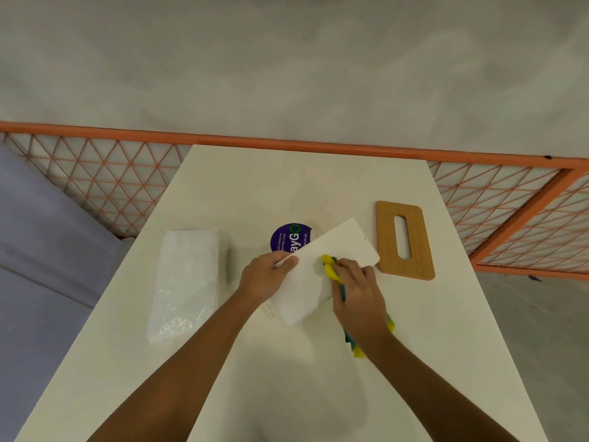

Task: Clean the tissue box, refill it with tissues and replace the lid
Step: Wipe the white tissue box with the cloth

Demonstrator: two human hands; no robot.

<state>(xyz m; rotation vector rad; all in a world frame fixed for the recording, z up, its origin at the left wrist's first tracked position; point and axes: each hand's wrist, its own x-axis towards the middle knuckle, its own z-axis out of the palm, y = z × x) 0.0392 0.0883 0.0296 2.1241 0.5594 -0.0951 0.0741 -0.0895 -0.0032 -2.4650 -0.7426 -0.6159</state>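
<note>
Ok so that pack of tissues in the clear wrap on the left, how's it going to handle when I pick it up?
The tissue pack is probably light and soft, since it is stacked paper. Its clear wrap looks loose and crinkled at the near end, so it may sag or slip if lifted by one end. It lies flat, so it is unlikely to roll.

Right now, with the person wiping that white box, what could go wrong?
The left hand holds the white box only at one edge, so a hard push from the cloth in the right hand might make it slide or twist. The box corner lies very near the wooden lid and might nudge it toward the table edge.
</note>
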